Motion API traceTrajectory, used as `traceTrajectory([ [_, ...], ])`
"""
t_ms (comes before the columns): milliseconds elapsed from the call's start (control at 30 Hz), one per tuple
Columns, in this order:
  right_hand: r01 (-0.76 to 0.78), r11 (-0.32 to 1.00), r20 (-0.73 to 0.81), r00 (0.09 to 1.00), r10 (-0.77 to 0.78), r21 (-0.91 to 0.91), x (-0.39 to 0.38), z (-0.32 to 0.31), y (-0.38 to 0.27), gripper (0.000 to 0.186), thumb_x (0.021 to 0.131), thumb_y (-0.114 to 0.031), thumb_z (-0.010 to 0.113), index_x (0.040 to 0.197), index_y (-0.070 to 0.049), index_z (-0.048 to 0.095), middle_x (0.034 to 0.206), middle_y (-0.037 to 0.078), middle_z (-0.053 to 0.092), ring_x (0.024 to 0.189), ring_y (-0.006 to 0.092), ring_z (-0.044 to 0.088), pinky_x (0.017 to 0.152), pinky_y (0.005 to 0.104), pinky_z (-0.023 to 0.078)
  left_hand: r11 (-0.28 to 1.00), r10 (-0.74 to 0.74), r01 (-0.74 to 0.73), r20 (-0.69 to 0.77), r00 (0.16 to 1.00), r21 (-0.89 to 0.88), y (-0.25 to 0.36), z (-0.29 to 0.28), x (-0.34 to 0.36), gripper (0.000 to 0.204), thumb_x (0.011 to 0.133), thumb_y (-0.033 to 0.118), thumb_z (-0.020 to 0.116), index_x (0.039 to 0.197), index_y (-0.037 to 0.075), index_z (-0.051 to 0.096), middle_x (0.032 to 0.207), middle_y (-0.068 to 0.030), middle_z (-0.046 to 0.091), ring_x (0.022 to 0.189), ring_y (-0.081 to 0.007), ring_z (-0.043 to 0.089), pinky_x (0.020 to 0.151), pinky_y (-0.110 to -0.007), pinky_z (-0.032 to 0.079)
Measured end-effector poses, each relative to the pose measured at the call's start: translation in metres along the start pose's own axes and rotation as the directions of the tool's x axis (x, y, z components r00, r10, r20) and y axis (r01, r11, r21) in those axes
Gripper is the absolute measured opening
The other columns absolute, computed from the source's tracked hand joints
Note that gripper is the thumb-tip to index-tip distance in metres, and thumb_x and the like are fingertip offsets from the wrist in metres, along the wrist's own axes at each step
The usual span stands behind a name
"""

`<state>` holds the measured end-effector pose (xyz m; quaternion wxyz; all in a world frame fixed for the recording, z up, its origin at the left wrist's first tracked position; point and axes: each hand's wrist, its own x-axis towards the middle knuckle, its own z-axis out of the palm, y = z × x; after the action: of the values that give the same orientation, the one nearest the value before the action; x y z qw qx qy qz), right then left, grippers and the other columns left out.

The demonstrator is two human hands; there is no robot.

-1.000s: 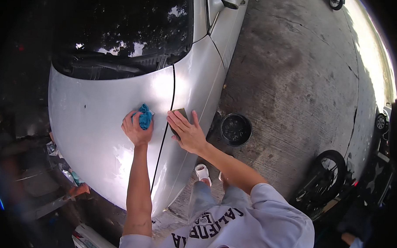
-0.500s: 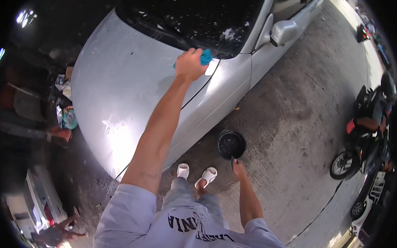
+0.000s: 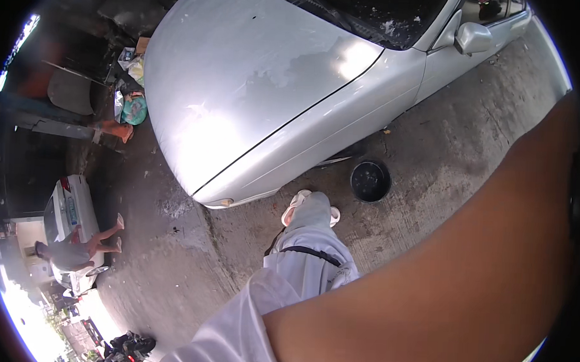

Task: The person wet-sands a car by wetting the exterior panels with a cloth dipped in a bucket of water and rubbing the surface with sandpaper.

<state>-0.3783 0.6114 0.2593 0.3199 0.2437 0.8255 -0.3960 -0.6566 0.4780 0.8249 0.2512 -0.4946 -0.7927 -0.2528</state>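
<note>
A raised forearm (image 3: 453, 276), my left by its sleeve, crosses close to the camera from the lower middle to the right edge. My left hand lies beyond the picture's dark rim. Of my right hand nothing shows; the big arm covers that side. In front of me is a silver car (image 3: 230, 70), its hood bearing a duller, wet-looking patch (image 3: 290, 72) near the windshield. A round black bucket (image 3: 370, 198) stands on the ground beside the front fender, with no hand on it. No blue cloth is visible now.
White slippers (image 3: 297, 203) are on my feet, between fender and bucket. Bags and litter (image 3: 133, 108) lie past the car's nose. At the left a person (image 3: 73, 253) is by a white car (image 3: 78, 205). A motorcycle (image 3: 127, 349) stands at the lower left.
My left hand has left the hood with the blue cloth, and that arm now sweeps across the right side. My right hand has gone from the bucket and out of sight. The view has turned leftward.
</note>
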Motion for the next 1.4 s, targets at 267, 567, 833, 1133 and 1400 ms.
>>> traceTrajectory([
  [267, -0.099, 0.995, -0.008, 0.995, 0.099, 0.009, -0.016, -0.039, 0.041, 0.054, 0.103, -0.040, 0.042, 0.138, 0.001, 0.047, 0.125, 0.013, 0.057, 0.112, 0.0272, 0.053, 0.097, 0.0390, 0.042, 0.994, 0.059, -0.060, -0.016, 0.998, -0.088, 0.022, 0.005, 0.000, 0.049, 0.080, 0.052, 0.066, 0.105, 0.010, 0.069, 0.102, -0.0158, 0.068, 0.098, -0.0333, 0.065, 0.083, -0.048, 0.049],
  [567, -0.108, 0.983, -0.231, 0.963, 0.140, 0.147, 0.005, -0.122, 0.035, 0.052, 0.102, -0.039, 0.046, 0.132, 0.003, 0.052, 0.113, 0.011, 0.064, 0.101, 0.0225, 0.059, 0.090, 0.0356, 0.045, 0.989, 0.054, -0.087, -0.261, 0.964, -0.119, -0.059, 0.008, 0.085, 0.047, 0.084, 0.050, 0.066, 0.102, 0.007, 0.068, 0.093, -0.0179, 0.069, 0.091, -0.0357, 0.067, 0.078, -0.050, 0.051],
  [833, -0.258, 0.839, -0.366, 0.810, 0.458, 0.480, -0.032, -0.121, 0.062, 0.050, 0.101, -0.039, 0.048, 0.127, 0.003, 0.056, 0.113, 0.013, 0.065, 0.100, 0.0242, 0.061, 0.092, 0.0360, 0.047, 0.697, -0.677, 0.715, -0.375, 0.634, -0.049, -0.280, 0.124, 0.022, 0.049, 0.085, 0.052, 0.065, 0.101, 0.006, 0.066, 0.091, -0.0193, 0.067, 0.089, -0.0382, 0.066, 0.076, -0.051, 0.051],
  [1133, -0.607, 0.733, 0.037, 0.777, 0.628, 0.307, 0.045, -0.185, 0.139, 0.056, 0.098, -0.051, 0.049, 0.127, -0.004, 0.055, 0.119, 0.015, 0.060, 0.104, 0.0309, 0.061, 0.076, 0.0506, 0.055, 0.614, -0.333, 0.745, -0.771, 0.543, 0.260, -0.429, 0.217, 0.078, 0.035, 0.085, 0.036, 0.072, 0.113, 0.017, 0.061, 0.113, -0.0103, 0.058, 0.108, -0.0350, 0.054, 0.085, -0.052, 0.042],
  [1400, -0.257, 0.933, -0.107, 0.951, 0.291, 0.250, 0.237, -0.389, 0.009, 0.061, 0.099, -0.050, 0.050, 0.123, 0.006, 0.059, 0.116, 0.018, 0.065, 0.105, 0.0317, 0.062, 0.086, 0.0410, 0.049, 0.289, -0.142, 0.591, -0.577, 0.804, 0.753, -0.473, 0.232, 0.070, 0.046, 0.064, 0.014, 0.072, 0.109, 0.021, 0.066, 0.119, -0.0069, 0.056, 0.114, -0.0320, 0.050, 0.090, -0.049, 0.034],
])
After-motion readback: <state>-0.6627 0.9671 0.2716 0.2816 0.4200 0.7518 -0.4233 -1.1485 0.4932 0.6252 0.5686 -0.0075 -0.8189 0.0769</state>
